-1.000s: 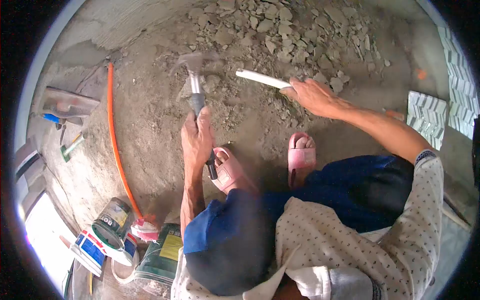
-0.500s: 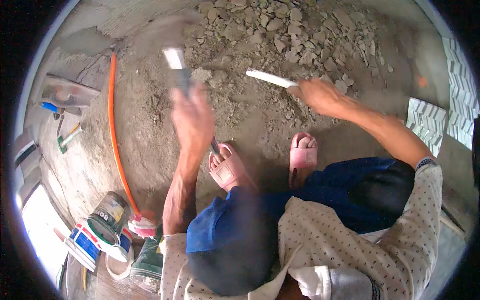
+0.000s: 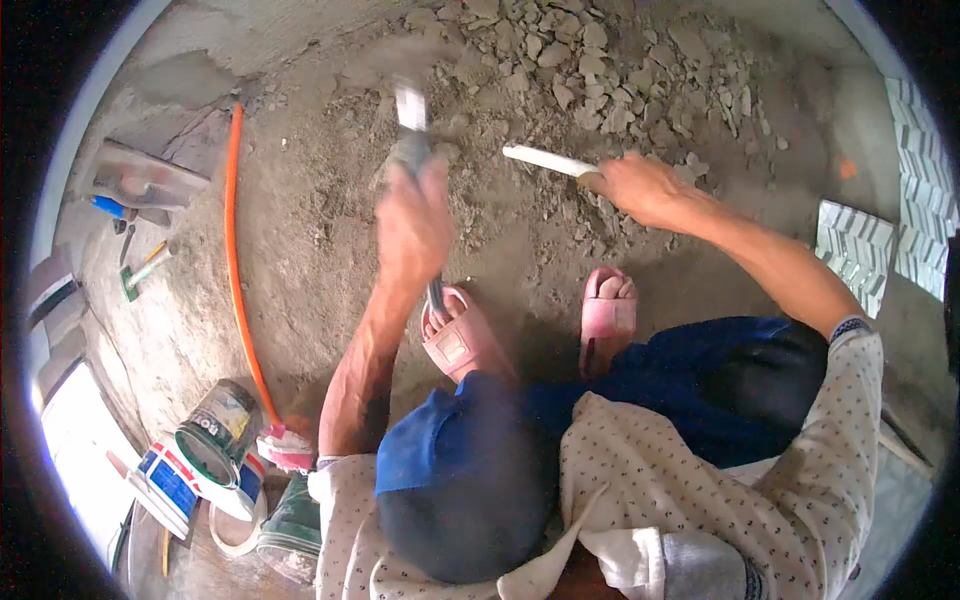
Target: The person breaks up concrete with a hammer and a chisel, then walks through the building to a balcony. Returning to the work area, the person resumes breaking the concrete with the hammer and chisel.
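My left hand (image 3: 415, 225) is wrapped round the dark grip of a hammer (image 3: 411, 110). Its bright shaft points away from me, and the head is smeared by motion. The grip's lower end comes out below the fist, in line with my left sandal (image 3: 455, 338). In my right hand (image 3: 645, 190) is a pale, narrow chisel (image 3: 545, 160); its free end points left towards the hammer, without touching it. Below both tools lies rough ground strewn with crumbled rubble (image 3: 480, 215). My right fingers cover the chisel's other end.
Broken pieces (image 3: 590, 65) are heaped ahead. An orange-handled brush (image 3: 240, 290) lies to the left, near a trowel (image 3: 150, 185) and a small green tool (image 3: 140, 275). Buckets (image 3: 215, 430) stand at lower left. Patterned tiles (image 3: 853, 250) are at the right.
My left hand has shifted to the right with the hammer, nearer the chisel. My right hand and the chisel have hardly moved.
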Motion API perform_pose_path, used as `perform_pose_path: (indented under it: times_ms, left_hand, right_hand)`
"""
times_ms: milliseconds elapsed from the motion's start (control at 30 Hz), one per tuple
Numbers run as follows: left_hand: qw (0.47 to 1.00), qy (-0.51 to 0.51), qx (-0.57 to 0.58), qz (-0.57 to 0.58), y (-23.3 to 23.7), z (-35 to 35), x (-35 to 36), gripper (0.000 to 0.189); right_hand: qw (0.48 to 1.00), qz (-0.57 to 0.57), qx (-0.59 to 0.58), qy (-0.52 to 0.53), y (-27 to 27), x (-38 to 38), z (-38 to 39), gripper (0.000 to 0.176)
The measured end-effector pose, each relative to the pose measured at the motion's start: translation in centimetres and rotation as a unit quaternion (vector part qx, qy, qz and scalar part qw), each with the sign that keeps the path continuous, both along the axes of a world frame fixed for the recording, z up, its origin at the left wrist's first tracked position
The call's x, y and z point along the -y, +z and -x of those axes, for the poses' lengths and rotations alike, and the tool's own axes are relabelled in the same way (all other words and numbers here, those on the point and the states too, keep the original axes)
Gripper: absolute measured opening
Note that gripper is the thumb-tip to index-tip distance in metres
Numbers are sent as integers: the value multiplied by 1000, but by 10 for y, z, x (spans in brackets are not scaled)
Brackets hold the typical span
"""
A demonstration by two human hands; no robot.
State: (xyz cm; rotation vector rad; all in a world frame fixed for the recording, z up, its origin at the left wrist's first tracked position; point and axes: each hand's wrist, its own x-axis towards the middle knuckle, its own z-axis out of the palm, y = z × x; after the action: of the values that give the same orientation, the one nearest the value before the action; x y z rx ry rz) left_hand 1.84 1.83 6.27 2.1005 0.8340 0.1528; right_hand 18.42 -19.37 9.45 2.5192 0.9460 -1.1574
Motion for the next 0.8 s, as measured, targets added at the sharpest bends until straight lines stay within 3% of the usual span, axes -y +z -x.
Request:
perform_pose_path:
  times_ms: [100,200,300,400,433,533,567,667,733,800]
  left_hand:
    - [970,-211,-121,4,-20,24,7,47]
    - [969,-89,-177,149,-1,17,-14,45]
    - [976,72,-49,197,37,2,-20,43]
    - [980,149,48,122,2,1,-8,41]
    - [984,126,32,122,-14,7,-1,40]
    - [980,-160,-117,32,-23,30,6,39]
    - [976,-158,-150,24,-21,32,4,40]
    - [985,-61,-123,108,1,21,-20,43]
    - [1000,-9,-5,25,-5,15,-29,42]
    - [983,142,12,114,0,2,-24,41]
  right_hand:
    - [1000,-4,10,9,5,-4,2,48]
    - [1000,9,10,18,1,0,5,46]
    - [999,20,-9,28,5,-4,3,46]
    - [1000,0,-11,28,8,-6,-1,47]
    - [1000,1,-10,22,10,-9,0,46]
    - [999,33,-5,28,13,-19,0,42]
    - [998,50,-3,31,13,-21,-1,40]
    - [999,12,-18,50,8,-14,-3,44]
    - [998,45,-8,45,15,-20,0,42]
    - [997,59,-6,40,19,-21,2,41]
